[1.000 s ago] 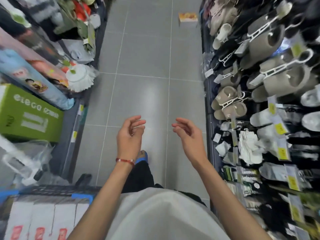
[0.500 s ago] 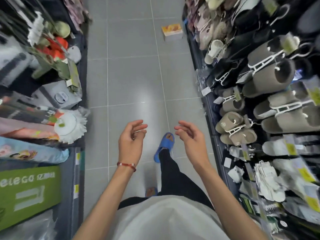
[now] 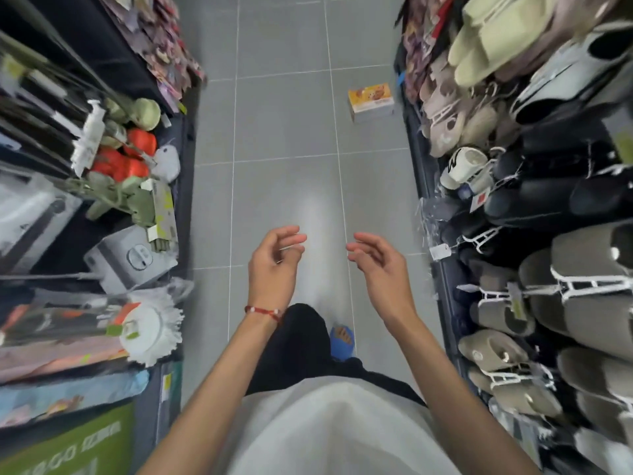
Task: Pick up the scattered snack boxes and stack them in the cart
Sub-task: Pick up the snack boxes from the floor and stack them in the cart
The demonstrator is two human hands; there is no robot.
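Observation:
One snack box (image 3: 371,101), orange on top with white sides, lies on the grey floor far ahead, close to the right-hand shelf. My left hand (image 3: 274,265) and my right hand (image 3: 378,269) hang in front of me at waist height, well short of the box. Both have loosely curled fingers and hold nothing. A red string bracelet sits on my left wrist. The cart is out of view.
A narrow tiled aisle (image 3: 284,132) runs ahead. Slippers (image 3: 548,275) hang on the right rack. Mops and cleaning goods (image 3: 137,186) jut out from the left shelf. My foot in a blue slipper (image 3: 342,342) is on the floor below my hands.
I have walked forward along the aisle: the cart at the lower left has dropped out of view and the snack box is nearer. Both hands stay empty in the same pose.

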